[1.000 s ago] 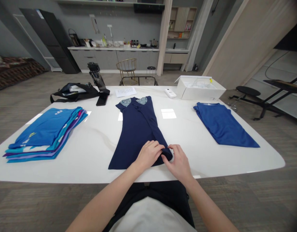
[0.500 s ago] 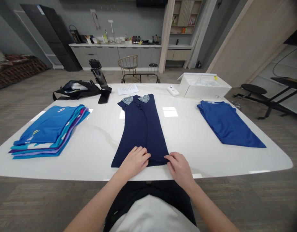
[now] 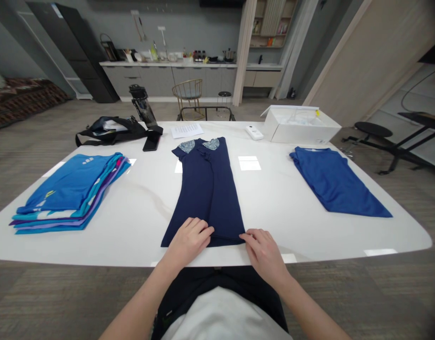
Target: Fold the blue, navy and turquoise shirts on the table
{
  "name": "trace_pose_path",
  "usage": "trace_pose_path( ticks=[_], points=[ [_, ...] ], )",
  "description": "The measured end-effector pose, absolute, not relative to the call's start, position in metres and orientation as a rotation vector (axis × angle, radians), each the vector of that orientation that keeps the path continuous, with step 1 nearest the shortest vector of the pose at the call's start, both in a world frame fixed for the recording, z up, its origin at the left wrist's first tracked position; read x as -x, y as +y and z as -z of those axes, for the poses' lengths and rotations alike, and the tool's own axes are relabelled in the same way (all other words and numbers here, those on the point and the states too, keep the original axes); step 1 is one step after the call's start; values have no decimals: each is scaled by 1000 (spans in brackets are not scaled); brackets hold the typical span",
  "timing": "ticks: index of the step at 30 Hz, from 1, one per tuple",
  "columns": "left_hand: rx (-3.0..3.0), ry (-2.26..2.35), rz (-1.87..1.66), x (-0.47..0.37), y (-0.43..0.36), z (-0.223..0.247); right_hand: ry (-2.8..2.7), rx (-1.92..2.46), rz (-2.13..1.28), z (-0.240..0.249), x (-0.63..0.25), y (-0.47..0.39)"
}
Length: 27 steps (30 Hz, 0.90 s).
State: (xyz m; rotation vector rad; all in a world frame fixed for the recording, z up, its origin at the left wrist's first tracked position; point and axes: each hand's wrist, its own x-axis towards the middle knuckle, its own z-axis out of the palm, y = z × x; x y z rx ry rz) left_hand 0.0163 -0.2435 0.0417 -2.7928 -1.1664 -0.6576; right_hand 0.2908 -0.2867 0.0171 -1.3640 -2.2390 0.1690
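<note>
A navy short-sleeved shirt (image 3: pixel 222 193) with patterned shoulder patches lies in front of me, its right side folded inward lengthwise. My left hand (image 3: pixel 189 240) is closed on the inner folded edge near the hem, fingers curled on the cloth. At the near right corner of the hem, my right hand (image 3: pixel 264 254) pinches the fabric between thumb and index finger. A neat stack of folded shirts (image 3: pixel 71 182) in blue, teal and purple rests on the left. To the right lies a folded blue garment (image 3: pixel 336 182), touched by neither hand.
The white table (image 3: pixel 139 198) also holds a black bag (image 3: pixel 113 130), a dark bottle (image 3: pixel 143 106), a phone (image 3: pixel 152 142), a printed sheet (image 3: pixel 187 130), a small white device (image 3: pixel 254 132) and a white box (image 3: pixel 302 125) along its far side. A chair (image 3: pixel 188 92) stands beyond.
My left hand has slid slightly left and toward me along the shirt's folded edge. My right hand has moved slightly nearer to me, still at the hem corner.
</note>
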Motion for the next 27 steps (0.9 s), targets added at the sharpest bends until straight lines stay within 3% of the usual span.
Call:
trace_pose_path(
  ticks=[5, 12, 21, 27],
  points=[
    [2811, -1402, 965, -25, -243, -46, -1985, 1580, -219, -15, -257, -294],
    [2749, -1415, 1064, -26, -243, -54, -1921, 1828, -189, -10, -243, -284],
    [2828, -1265, 655, -12, -249, -36, -1969, 1798, -216, -6, -271, -289],
    [2832, -1420, 729, -18, -260, -23, -1928, 1784, -275, -7, -274, -291]
  ],
)
